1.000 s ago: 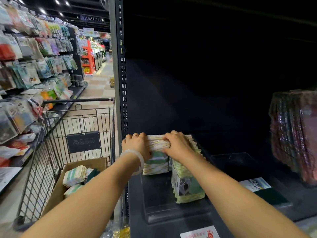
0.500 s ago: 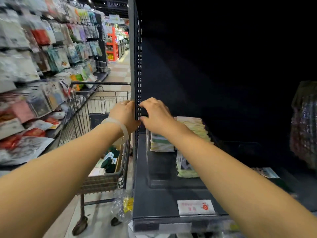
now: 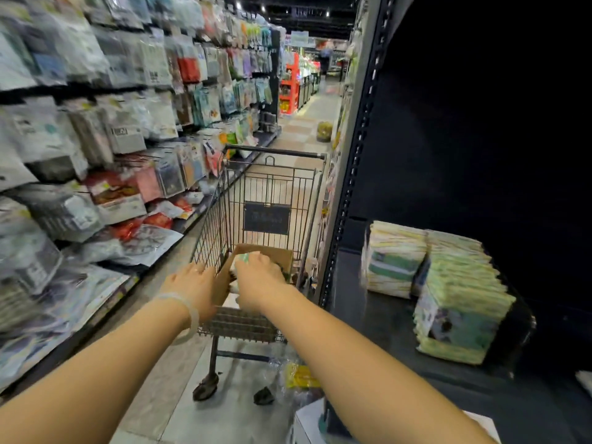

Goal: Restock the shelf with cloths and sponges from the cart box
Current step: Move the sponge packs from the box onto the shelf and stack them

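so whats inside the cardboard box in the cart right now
The right hand reaches into the cardboard box, over a pale green and white pack. The left hand rests against the box's outer wall. The hand and the walls hide everything deeper in the box.

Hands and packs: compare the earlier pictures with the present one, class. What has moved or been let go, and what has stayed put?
Both hands let go of the cloth packs on the shelf and swung left to the cart. The right hand now reaches into the cardboard box; the left hand rests at the box's left side. Whether either has a grip on anything is unclear. The two rows of packs stayed put on the shelf.
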`<move>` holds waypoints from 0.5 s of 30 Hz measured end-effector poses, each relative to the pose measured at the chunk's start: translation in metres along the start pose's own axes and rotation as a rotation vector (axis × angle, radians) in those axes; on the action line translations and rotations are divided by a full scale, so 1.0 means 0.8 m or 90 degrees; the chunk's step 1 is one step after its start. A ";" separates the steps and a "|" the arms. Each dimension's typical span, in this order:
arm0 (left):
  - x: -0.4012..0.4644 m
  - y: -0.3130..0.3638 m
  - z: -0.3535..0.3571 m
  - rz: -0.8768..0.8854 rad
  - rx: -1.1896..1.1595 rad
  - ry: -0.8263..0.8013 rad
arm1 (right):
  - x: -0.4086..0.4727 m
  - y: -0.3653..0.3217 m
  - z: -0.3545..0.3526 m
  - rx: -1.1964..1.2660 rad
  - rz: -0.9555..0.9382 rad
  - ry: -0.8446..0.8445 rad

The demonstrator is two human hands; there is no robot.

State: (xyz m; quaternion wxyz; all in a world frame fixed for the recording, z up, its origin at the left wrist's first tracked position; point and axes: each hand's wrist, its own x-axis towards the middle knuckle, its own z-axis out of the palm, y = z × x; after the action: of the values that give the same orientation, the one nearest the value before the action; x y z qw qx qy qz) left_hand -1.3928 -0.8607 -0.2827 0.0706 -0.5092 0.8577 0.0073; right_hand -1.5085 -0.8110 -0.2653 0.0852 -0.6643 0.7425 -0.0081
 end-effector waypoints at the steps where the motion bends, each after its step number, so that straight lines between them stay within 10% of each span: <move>1: 0.008 -0.009 0.006 0.006 0.002 -0.009 | 0.008 -0.005 0.005 0.004 0.003 -0.009; 15: 0.146 -0.128 0.071 0.173 0.007 -0.103 | 0.164 -0.057 0.099 0.059 0.164 -0.144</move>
State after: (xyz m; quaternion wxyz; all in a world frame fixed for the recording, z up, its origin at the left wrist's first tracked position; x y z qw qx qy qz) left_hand -1.3522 -1.0070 -0.3477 0.1406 -0.3859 0.9102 0.0530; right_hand -1.4660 -0.9379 -0.3527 0.1992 -0.5560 0.8058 0.0432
